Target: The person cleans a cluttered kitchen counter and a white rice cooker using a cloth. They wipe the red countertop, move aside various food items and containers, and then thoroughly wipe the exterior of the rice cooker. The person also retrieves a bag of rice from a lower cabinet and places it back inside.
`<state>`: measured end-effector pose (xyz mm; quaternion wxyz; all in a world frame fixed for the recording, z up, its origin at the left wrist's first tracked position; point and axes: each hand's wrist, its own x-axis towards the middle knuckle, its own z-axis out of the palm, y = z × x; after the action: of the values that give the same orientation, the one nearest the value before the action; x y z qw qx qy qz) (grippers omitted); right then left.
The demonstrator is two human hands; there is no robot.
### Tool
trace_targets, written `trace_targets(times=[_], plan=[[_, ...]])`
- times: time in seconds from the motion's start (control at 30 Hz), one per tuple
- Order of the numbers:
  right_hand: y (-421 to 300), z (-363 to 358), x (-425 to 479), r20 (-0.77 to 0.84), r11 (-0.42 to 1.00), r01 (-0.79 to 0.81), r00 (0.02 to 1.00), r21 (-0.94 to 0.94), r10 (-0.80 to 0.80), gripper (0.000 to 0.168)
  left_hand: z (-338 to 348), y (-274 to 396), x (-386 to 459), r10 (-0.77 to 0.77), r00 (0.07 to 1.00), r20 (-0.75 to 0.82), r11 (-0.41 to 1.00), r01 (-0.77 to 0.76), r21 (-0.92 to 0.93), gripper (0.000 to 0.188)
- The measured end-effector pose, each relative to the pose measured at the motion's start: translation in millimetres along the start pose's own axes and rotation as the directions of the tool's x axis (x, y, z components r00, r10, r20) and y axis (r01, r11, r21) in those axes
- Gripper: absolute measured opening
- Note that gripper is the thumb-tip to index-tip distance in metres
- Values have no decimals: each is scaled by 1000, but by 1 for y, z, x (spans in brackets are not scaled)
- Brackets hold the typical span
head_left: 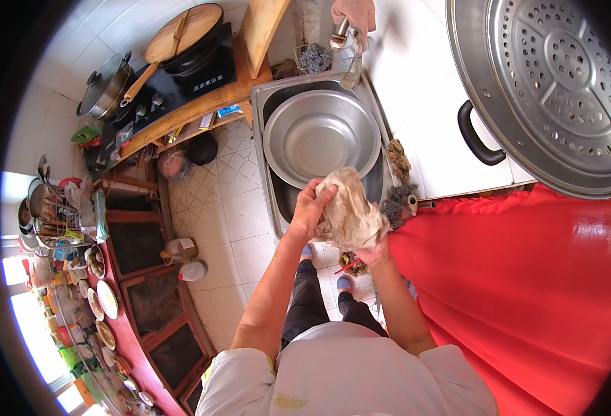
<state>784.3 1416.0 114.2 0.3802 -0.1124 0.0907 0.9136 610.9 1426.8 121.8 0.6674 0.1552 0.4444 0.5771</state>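
A crumpled beige cloth [351,210] with brownish stains hangs between my two hands, in front of the sink. My left hand [309,208] grips its upper left side, thumb lying on top of the fabric. Below its lower right end is my right hand [375,253], its fingers mostly hidden by the cloth. Just beyond, a wide metal basin [318,140] rests in the stainless steel sink [263,171]. Only bare metal shows inside the basin. The cloth covers a little of the sink's near edge.
A large steamer pot [479,99] with a perforated insert stands on the white tiled counter [430,151]. Scouring pads [399,200] lie on the sink's right edge. A red curtain [492,249] hangs at right. Left are a lidded wok [186,36] and floor bottles [192,270].
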Motion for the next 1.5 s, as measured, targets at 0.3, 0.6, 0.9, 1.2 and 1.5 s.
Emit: trace_targets(times=[0.3, 0.6, 0.9, 1.2, 1.5], plan=[[3, 36, -26, -4, 984, 2, 1000, -177, -3, 75, 11, -11, -51, 377, 904, -200, 915, -397, -71, 43], [56, -12, -74, 219, 834, 7, 966, -552, 136, 60, 28, -110, -178, 719, 654, 237, 184, -508, 841, 71], [190, -7, -127, -81, 688, -312, 934, -655, 347, 58, -40, -121, -303, 780, 619, -91, 421, -411, 809, 54], [409, -53, -210, -229, 393, -534, 765, -748, 602, 63, -161, -173, -537, 959, 184, -215, 269, -362, 893, 26], [688, -120, -404, -265, 17, -446, 560, -895, 785, 39, -248, -249, -831, 827, -320, -462, 452, -108, 885, 21]])
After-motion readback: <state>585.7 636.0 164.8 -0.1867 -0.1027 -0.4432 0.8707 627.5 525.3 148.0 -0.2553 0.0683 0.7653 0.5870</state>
